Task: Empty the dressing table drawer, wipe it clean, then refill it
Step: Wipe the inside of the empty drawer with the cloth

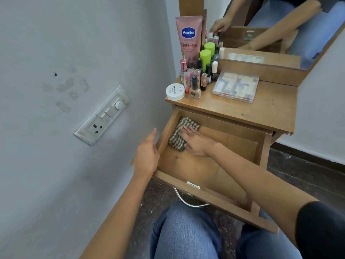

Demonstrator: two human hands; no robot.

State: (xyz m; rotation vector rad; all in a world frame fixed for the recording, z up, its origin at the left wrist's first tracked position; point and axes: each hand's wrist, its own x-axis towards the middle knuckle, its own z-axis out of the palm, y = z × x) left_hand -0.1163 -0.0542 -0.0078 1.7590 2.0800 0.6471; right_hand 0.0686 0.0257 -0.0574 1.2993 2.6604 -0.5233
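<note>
While the right hand presses flat on a checked cloth in the drawer, the left hand sits alongside. Its fingers are relaxed.

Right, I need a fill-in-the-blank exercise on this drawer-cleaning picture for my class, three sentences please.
1. The right hand presses a checked ____ onto the drawer floor.
2. The left hand sits at the drawer's ____ wall, holding nothing.
3. The tall pink tube on the tabletop bears the brand ____.
Missing words: cloth; left; Vaseline.
</note>
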